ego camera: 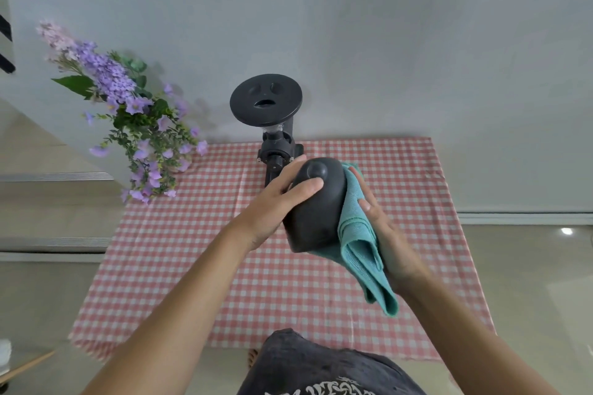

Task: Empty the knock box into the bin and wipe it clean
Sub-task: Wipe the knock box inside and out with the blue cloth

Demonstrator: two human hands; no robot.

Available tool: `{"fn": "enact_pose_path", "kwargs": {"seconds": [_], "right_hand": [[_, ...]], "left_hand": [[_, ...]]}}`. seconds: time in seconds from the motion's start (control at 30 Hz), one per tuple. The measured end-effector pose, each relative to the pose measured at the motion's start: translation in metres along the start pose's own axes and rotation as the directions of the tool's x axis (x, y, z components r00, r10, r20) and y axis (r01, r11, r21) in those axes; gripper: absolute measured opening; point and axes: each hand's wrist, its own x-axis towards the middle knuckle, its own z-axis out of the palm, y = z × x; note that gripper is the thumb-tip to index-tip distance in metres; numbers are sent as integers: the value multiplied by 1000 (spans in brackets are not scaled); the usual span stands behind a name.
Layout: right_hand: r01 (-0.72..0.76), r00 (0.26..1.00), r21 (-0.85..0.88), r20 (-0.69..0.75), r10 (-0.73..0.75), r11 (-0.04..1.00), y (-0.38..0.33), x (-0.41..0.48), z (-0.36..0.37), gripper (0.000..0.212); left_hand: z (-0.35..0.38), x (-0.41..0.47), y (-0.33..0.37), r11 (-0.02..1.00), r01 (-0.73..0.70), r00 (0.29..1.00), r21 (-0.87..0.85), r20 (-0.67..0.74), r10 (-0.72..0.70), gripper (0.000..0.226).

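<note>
Knock box: the black knock box [316, 205] is held in the air at the centre of the frame, above the tabletop [179, 253] with its red-checked cloth; it lies tipped on its side, the rounded outside toward the camera, the opening not in view.
Left hand: the left hand [276, 199] wraps the box from the left, its grip clamped on the body, thumb across the upper face near a round bump.
Right hand: the right hand [385, 234] presses a folded teal cloth [359, 240] flat against the right side of the box, fingers spread, grip closed on the cloth's fold.
Step in hand: judged to be the wiping; no bin is in view.
Handling: the box looks stiff, smooth and light enough for one hand; the smooth skin may slip, so hold around the body. The cloth is soft and hangs loose below the palm.
Edges and room: a black grinder [272, 125] stands just behind the hands, upper centre; purple flowers [128, 112] sit at the left. The near tabletop is bare, so room lies toward the lower frame.
</note>
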Motion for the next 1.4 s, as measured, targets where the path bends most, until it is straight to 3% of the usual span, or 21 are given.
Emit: {"fn": "enact_pose_path", "kwargs": {"seconds": [0.17,0.27,0.37,0.47,0.57,0.67,0.8,0.93,1.03,1.13,1.2,1.27,1.33,1.4], "right_hand": [[145,979,-130,-124,-161,981,-2,4,4,62],[234,957,-293,-101,-273,927,-7,4,10,55],[302,928,-445,-66,-367,843,-9,5,17,50],[294,940,-327,-71,-334,898,-6,4,22,51],[224,963,-81,-136,-234,971,-2,3,24,54],[148,981,132,-146,-129,980,-3,3,26,51],[118,982,175,-168,-88,978,-10,8,25,50],[221,953,-32,-206,-223,975,-10,6,23,40],[321,912,-329,-146,-384,888,-8,3,30,41],[357,886,-452,-113,-449,818,-5,2,33,42],[364,888,-393,-127,-442,844,-3,0,35,42],[320,923,-180,-164,-349,930,-3,-2,38,41],[229,963,54,-160,-218,972,-4,-2,39,40],[178,973,100,-163,-161,979,-8,-2,37,40]], "left_hand": [[29,4,0,953,-185,945,239,-224,239,57],[45,4,-4,954,-241,892,176,-347,289,57],[44,7,0,955,-295,833,37,-480,276,40],[36,7,0,939,-330,827,-101,-510,236,28],[29,3,-2,918,-328,832,-224,-528,169,32],[26,-1,0,895,-321,848,-309,-514,127,38],[29,-5,2,870,-335,870,-361,-474,139,36],[27,-4,7,886,-269,905,-378,-415,97,44],[29,-4,13,934,-167,914,-317,-406,26,68],[32,-4,11,932,-166,889,-323,-459,-1,63],[30,-7,10,864,-186,911,-468,-412,-27,63],[28,-10,8,767,-158,965,-621,-262,-13,75],[26,-13,9,781,-158,979,-605,-201,42,79],[23,-13,12,802,-194,966,-564,-253,56,81]]}}
